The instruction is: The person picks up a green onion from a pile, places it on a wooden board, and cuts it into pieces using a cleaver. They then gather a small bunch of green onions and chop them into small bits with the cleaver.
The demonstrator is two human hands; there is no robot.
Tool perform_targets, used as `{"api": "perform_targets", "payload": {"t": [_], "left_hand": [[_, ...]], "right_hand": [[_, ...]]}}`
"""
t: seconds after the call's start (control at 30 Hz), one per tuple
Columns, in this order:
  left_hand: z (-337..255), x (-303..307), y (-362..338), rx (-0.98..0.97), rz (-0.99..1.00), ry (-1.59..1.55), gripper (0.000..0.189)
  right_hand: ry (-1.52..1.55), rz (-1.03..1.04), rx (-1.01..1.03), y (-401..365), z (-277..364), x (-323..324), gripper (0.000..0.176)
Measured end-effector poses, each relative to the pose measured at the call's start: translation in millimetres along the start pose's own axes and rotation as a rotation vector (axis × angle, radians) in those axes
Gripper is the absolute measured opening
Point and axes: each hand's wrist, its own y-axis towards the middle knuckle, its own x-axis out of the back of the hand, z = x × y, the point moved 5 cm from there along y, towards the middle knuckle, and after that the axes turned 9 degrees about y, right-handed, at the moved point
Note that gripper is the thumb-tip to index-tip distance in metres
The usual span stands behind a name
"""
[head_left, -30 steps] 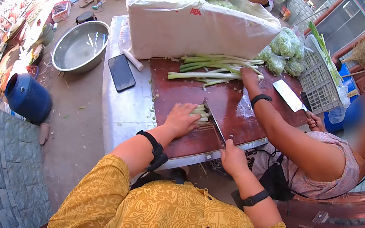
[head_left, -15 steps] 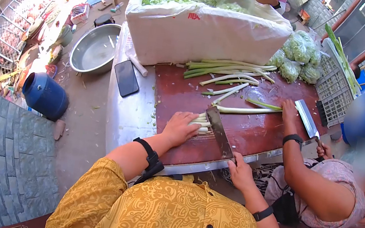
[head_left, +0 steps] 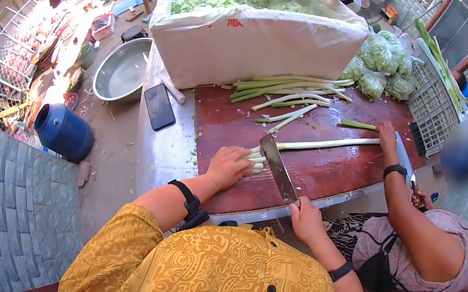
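Observation:
My left hand (head_left: 229,167) presses on a bunch of scallions (head_left: 258,159) at the left part of the red table, its fingers closed over the stalks. In my right hand (head_left: 307,219) is the handle of a cleaver (head_left: 279,170). The dark blade stands beside the bunch, touching or very close to the stalks just right of my left fingers. One long scallion (head_left: 333,144) stretches from behind the blade toward a co-worker's hand. Farther back on the table lies a pile of loose scallions (head_left: 287,87).
At my right a co-worker's hand (head_left: 388,141) reaches over the table beside a second knife (head_left: 403,154). A white box (head_left: 250,47) of chopped greens stands behind, near bagged greens (head_left: 379,53) and a grey crate (head_left: 439,87). A phone (head_left: 159,107) lies left.
The co-worker's hand has shifted right, and the short green scallion piece near it has moved right too. Another person's hands show more over the box. My own hands stay nearly in place.

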Motion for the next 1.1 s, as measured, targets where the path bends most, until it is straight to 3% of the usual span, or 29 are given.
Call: {"api": "perform_targets", "payload": {"t": [0.23,0.77,0.9,1.1], "left_hand": [[2.2,3.6,-1.6,0.022,-0.072,-0.057,0.023],[11.2,-4.8,-5.6,0.063,-0.102,-0.152,0.011],[13.7,-10.6,-5.5,0.079,-0.020,-0.146,0.013],[13.8,-4.7,-6.3,0.087,-0.091,-0.127,0.013]], "right_hand": [[-0.055,-0.042,-0.055,-5.5,45.6,1.6,0.025],[-0.276,0.231,-0.246,14.8,76.5,14.4,0.029],[-0.286,0.268,-0.290,25.9,72.2,9.3,0.029],[-0.284,0.152,-0.142,44.6,51.8,-19.4,0.027]]}}
